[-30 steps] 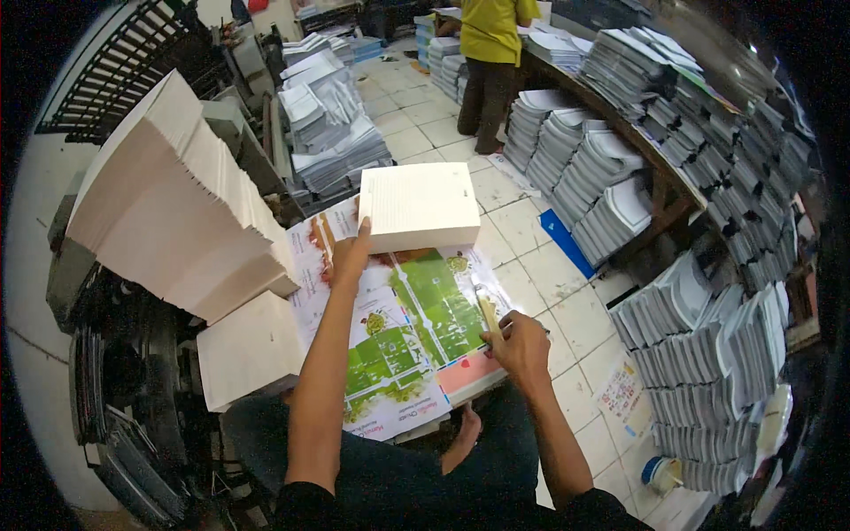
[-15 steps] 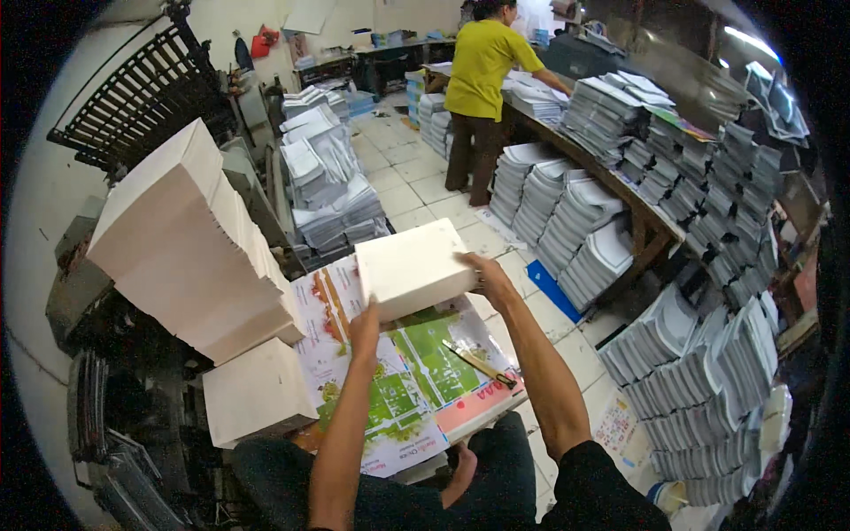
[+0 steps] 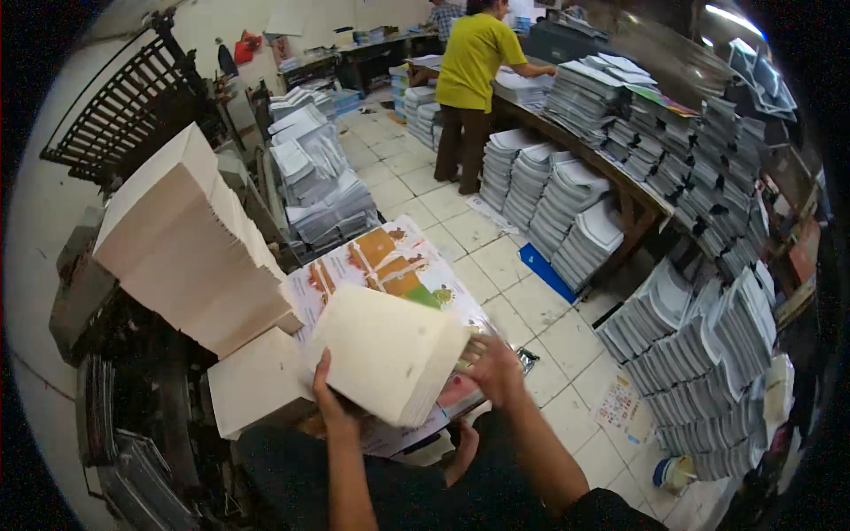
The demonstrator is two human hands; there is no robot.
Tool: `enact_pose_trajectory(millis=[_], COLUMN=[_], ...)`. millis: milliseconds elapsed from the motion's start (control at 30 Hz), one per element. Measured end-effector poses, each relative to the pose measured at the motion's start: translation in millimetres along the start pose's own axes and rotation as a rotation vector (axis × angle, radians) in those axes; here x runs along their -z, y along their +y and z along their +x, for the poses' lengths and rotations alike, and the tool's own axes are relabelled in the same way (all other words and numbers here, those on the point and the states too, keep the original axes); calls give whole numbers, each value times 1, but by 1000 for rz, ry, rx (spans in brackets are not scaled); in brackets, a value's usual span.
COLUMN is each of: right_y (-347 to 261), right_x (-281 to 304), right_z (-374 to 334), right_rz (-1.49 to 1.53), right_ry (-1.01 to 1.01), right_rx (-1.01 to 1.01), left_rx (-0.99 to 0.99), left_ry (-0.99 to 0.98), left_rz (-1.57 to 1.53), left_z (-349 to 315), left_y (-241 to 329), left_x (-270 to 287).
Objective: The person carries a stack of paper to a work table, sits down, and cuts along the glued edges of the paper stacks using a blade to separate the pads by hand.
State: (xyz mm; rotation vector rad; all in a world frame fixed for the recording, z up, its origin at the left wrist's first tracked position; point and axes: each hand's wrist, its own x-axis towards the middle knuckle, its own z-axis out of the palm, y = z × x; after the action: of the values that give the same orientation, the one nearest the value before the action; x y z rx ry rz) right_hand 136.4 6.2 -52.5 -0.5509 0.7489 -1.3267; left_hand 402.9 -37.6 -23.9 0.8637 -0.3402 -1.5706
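Note:
A thick stack of cream paper (image 3: 381,350), like a block of sheets, is tilted toward me above a board with printed coloured sheets (image 3: 425,257). My left hand (image 3: 332,398) grips its near left edge, with the thumb up along the side. At the right edge, my right hand (image 3: 496,367) has its fingers against the stack, slightly blurred. A second cream block (image 3: 261,380) lies at the left of the board. Behind it rises a tall pile of cream paper (image 3: 190,239). The stack covers the middle of the printed sheets.
Piles of grey-white printed sheets (image 3: 323,177) stand beyond the board, with more bundles (image 3: 699,354) at the right. A person in a yellow shirt (image 3: 474,66) works at a long table (image 3: 629,181). A blue sheet (image 3: 544,273) and a small tub (image 3: 675,475) are on the tiled floor.
Both hands have brought the cream stack nearer to me and tipped it, its broad face now turned up toward me. The cutter lying on the board before is now mostly hidden.

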Motion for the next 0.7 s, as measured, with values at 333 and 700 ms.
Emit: enact_pose_trajectory(millis=[333, 700], right_y=[-41, 64], right_x=[-80, 11], right_z=[-26, 6], right_rz=[-1052, -1170], right_ry=[-406, -325], right_rx=[104, 388], left_rx=[-522, -733], left_ry=[-197, -440], left_rz=[738, 1058], left_z=[-66, -57], left_y=[87, 25], left_x=[7, 35])
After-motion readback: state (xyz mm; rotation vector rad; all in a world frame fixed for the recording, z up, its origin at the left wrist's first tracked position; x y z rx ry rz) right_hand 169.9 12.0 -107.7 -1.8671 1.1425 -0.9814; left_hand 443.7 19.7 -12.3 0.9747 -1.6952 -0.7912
